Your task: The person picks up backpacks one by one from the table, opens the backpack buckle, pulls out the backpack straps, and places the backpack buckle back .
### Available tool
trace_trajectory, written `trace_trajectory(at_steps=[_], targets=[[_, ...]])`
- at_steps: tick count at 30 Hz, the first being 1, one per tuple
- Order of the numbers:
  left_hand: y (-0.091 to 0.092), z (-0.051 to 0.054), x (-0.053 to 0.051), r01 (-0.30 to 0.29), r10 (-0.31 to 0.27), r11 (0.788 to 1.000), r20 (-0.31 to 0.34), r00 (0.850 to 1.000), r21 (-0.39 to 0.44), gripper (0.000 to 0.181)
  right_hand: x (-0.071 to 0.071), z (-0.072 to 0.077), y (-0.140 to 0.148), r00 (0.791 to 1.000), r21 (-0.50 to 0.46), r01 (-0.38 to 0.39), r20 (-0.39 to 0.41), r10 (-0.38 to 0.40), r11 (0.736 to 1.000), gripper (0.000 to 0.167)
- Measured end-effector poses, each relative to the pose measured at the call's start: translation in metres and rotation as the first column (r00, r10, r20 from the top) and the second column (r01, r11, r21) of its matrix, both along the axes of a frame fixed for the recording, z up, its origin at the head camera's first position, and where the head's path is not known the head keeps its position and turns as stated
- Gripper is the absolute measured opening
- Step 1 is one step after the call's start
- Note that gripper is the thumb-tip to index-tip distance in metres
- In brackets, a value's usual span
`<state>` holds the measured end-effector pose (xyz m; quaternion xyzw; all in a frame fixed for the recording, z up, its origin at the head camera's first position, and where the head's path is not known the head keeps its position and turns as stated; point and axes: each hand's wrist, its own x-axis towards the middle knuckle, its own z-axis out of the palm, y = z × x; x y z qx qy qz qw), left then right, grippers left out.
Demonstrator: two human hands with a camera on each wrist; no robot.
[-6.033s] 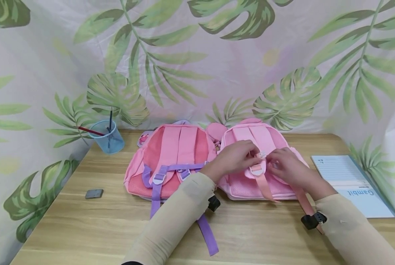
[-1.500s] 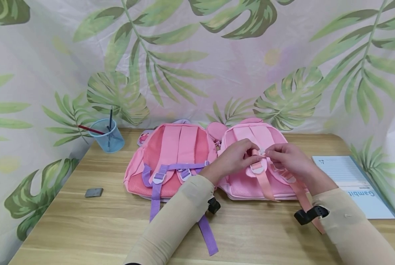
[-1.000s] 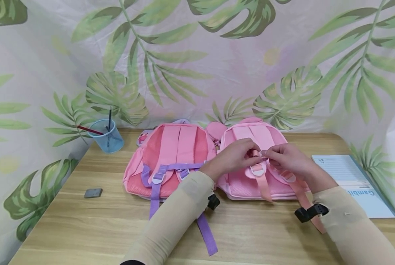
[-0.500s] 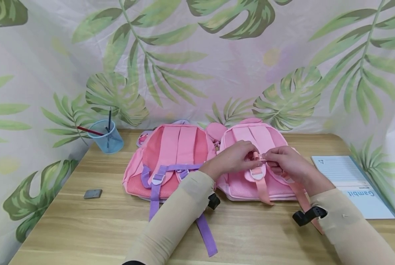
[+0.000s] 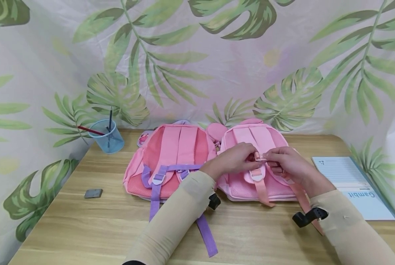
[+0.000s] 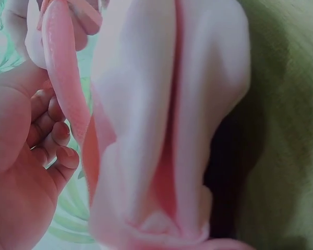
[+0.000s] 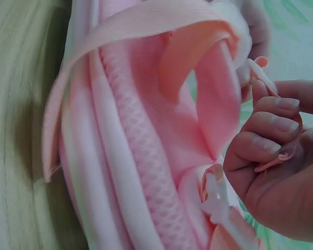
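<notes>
A light pink backpack (image 5: 232, 184) lies with its shoulder straps up at the back right of the table. Over its straps my left hand (image 5: 238, 158) pinches a small whitish buckle (image 5: 259, 157) with peach webbing, partly hidden by the fingers. The thumb and forefinger of my right hand (image 5: 292, 165) pinch the buckle's other side. In the right wrist view a frayed peach strap end (image 7: 279, 160) pokes out below that hand's curled fingers (image 7: 250, 151). Below the hands, a white strap adjuster (image 5: 257, 175) carries a loose peach strap (image 5: 263, 193).
On the left lies a coral-pink backpack (image 5: 151, 158) with purple straps (image 5: 156, 200). Beyond it are a blue mesh cup (image 5: 112, 143) with pencils and a grey eraser-like block (image 5: 93, 193). A notebook (image 5: 366, 206) lies at the right edge; a leaf-printed cloth (image 5: 230, 73) hangs behind.
Both hands stay at the same buckle. The right hand has moved from its earlier grip to a thumb-and-forefinger pinch, then dipped slightly. The buckle has turned a little between the fingers.
</notes>
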<state>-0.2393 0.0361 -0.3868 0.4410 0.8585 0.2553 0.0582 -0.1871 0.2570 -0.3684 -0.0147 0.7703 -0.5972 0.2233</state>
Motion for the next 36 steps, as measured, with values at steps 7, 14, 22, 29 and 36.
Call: trace_trajectory(at_steps=[7, 14, 22, 29, 36], targets=[[0.001, -0.005, 0.003, -0.014, 0.014, 1.000, 0.044, 0.999, -0.007, 0.020, 0.003, -0.001, 0.002, 0.999, -0.165, -0.022, -0.036, 0.017, 0.986, 0.029], [0.000, -0.004, 0.005, -0.012, 0.012, 1.000, 0.021, 1.000, 0.001, 0.021, 0.006, 0.000, 0.004, 0.999, -0.146, 0.013, -0.033, -0.018, 0.989, 0.027], [-0.009, 0.003, 0.009, -0.097, 0.084, 0.988, 0.110, 0.990, 0.117, 0.036, 0.006, 0.002, 0.005, 0.999, -0.075, -0.005, -0.051, 0.001, 0.997, 0.026], [-0.010, 0.007, 0.007, -0.075, 0.068, 0.986, 0.048, 0.997, 0.148, 0.026, 0.004, 0.000, 0.008, 0.998, -0.024, -0.016, -0.062, 0.014, 1.000, 0.030], [-0.012, 0.003, 0.007, -0.093, 0.074, 0.978, 0.104, 0.992, 0.189, 0.027, 0.002, -0.004, 0.021, 0.997, -0.065, -0.052, -0.057, 0.048, 0.997, 0.021]])
